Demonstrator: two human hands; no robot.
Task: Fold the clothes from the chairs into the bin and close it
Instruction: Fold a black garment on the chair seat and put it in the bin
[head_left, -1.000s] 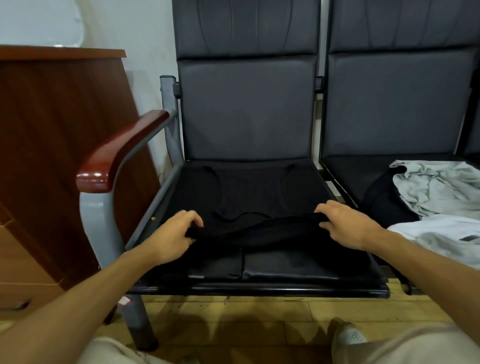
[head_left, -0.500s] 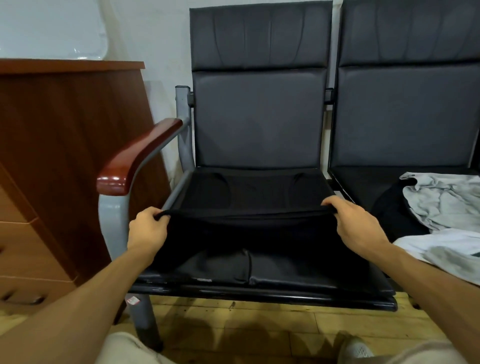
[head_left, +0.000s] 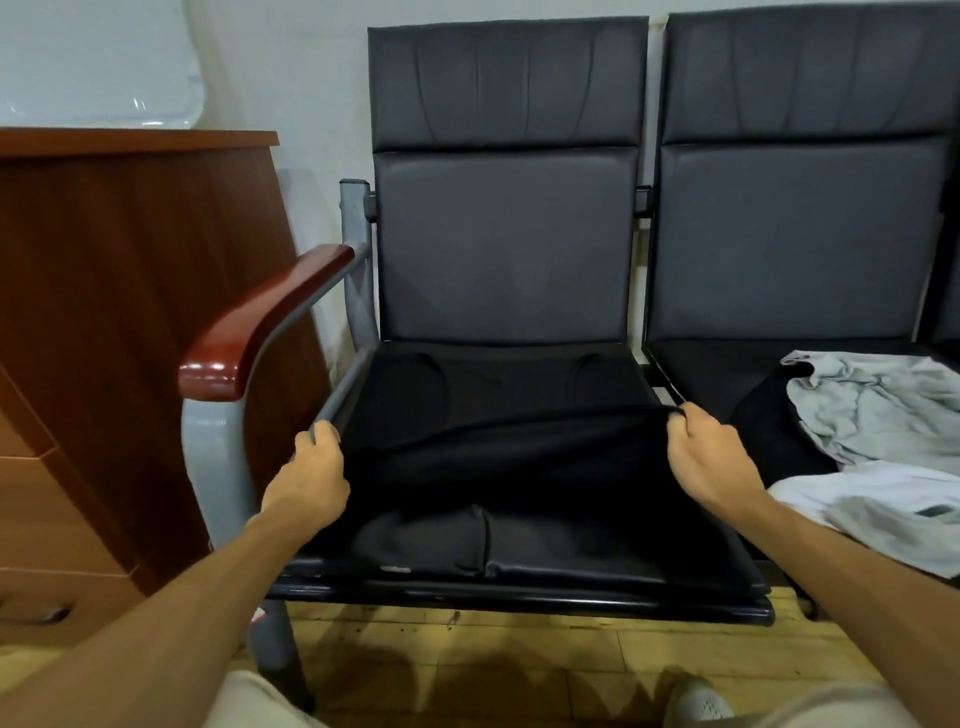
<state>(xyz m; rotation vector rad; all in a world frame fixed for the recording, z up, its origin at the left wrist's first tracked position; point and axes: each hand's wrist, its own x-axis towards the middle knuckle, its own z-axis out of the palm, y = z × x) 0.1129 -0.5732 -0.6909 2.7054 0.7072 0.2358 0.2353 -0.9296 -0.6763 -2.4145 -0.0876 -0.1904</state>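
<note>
— How far along is it?
— Early, I'd judge. Outside the left hand are a wooden cabinet and the chair's armrest. That hand pinches one edge of the black garment, fingers curled round the cloth.
— And the garment?
— Between the hands, stretched across the chair seat. Its far part lies flat and its near edge is lifted. The right hand pinches the opposite edge the same way.
— What's left?
— Nearly everything. This fold isn't finished. Beyond the right hand, a grey garment and a white garment lie crumpled on the next chair. No bin shows, so filling and closing it probably remain.
</note>
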